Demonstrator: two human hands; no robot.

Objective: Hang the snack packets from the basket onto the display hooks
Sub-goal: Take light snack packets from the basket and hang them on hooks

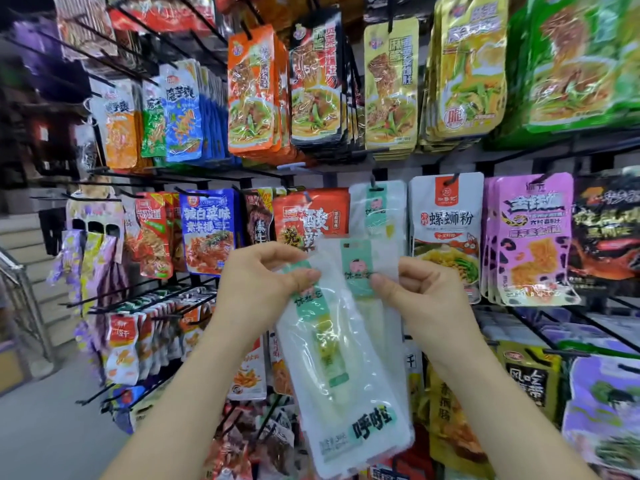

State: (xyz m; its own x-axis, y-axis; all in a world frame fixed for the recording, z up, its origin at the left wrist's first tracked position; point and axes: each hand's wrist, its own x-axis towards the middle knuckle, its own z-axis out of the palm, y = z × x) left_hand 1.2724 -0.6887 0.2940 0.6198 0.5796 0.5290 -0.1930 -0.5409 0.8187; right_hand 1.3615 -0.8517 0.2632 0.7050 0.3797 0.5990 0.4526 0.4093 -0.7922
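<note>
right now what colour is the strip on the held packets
Mint green strip, white packets; head view.

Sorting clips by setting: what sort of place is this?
Probably a shop's snack aisle: black display hooks run in rows, crowded with printed packs like the orange packet. The left hand and right hand pinch white-and-green packets matching the hung packet above.

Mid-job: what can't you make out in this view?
1. Basket: outside the head view's frame.
2. Hang holes of the white translucent packets with green strips: head view, tops pinched under left hand and right hand, rest blurred.
3. Packet count: head view, see-through layers overlap; at least two.
</note>
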